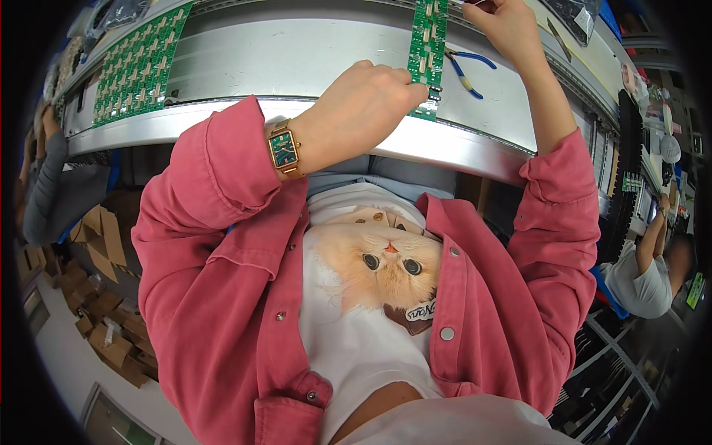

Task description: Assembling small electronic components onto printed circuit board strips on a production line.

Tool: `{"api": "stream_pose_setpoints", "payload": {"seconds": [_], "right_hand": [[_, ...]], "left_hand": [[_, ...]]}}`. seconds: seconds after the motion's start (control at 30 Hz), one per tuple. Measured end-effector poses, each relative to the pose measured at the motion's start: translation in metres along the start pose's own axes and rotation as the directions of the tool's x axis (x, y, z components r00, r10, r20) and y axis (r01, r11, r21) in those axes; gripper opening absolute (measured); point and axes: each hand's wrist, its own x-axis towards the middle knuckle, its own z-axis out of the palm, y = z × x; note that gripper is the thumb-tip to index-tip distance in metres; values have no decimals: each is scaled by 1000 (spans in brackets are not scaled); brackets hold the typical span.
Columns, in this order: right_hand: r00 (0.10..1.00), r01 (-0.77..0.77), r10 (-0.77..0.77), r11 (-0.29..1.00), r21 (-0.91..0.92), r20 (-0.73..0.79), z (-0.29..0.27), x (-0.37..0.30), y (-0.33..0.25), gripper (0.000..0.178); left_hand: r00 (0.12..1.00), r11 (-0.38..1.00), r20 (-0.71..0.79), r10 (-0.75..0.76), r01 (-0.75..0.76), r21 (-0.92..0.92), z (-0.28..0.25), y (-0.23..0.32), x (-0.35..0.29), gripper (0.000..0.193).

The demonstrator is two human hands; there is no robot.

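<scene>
A narrow green circuit board (428,41) lies across the metal rails of the workbench, dotted with pale connectors and small parts. My left hand (367,100) is closed at the board's near end, its thumb and fingertips on the board's edge; the curled fingers partly hide the grip. Up at the top edge of the view, my right hand (508,26) is pinched beyond the board's far right side. Something thin and pale shows at its fingertips, too small to name. Between the hands, to the right of the board, lie pliers (469,74) with blue and yellow handles.
On the left, a wide green circuit board panel (141,67) rests across the rails (297,44). A slim pointed metal tool (559,38) lies at the far right. Cardboard boxes (104,237) are stacked at lower left. Other people sit at left (55,189) and right (638,278).
</scene>
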Motion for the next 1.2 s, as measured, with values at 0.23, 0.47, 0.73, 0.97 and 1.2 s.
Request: {"api": "stream_pose_setpoints", "payload": {"seconds": [0.23, 0.47, 0.73, 0.97, 1.2], "right_hand": [[978, 208, -210, 955, 211, -12, 5, -16, 5, 15], [951, 281, -310, 882, 377, 16, 9, -54, 9, 21], [931, 323, -364, 860, 394, 31, 15, -74, -4, 17], [911, 366, -407, 876, 315, 74, 19, -77, -1, 15], [913, 403, -405, 869, 287, -56, 21, -71, 1, 15]], "left_hand": [[999, 992, -25, 38, -34, 122, -10, 1, 0, 6], [944, 939, 119, -309, 283, 193, -54, -37, 54, 14], [915, 949, -337, -222, 282, 142, -1, -176, 126, 15], [895, 938, -372, -245, 316, 142, 5, -181, 130, 14], [921, 909, -208, -328, 249, -334, -34, -148, 115, 12]]}}
